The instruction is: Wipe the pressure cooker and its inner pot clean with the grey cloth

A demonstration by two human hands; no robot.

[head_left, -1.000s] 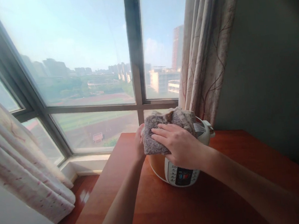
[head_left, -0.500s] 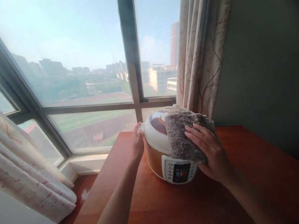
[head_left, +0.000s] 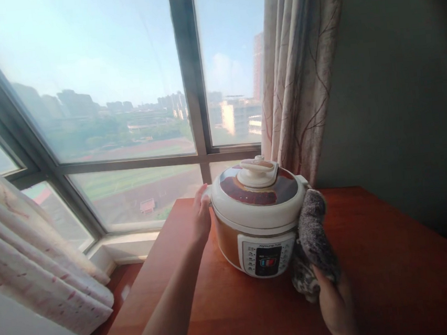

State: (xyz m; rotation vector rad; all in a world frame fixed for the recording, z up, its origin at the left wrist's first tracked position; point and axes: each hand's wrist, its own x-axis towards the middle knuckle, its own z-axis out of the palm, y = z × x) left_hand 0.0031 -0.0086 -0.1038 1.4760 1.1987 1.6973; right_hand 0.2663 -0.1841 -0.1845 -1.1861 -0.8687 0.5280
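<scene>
Fingers of the right hand (head_left: 333,304) closed on the lower end of the grey cloth (head_left: 313,235), its long axis upright against the right side of the cooker (head_left: 259,211) near the worktop's (head_left: 374,258) far edge; left hand (head_left: 201,212) flat, fingers together, on the cooker's left side.

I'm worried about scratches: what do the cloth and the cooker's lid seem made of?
The cloth looks like soft grey microfibre or terry: fuzzy, matte nap. The lid seems glossy cream plastic around a shiny brown panel, judging by highlights; possibly coated metal.
</scene>
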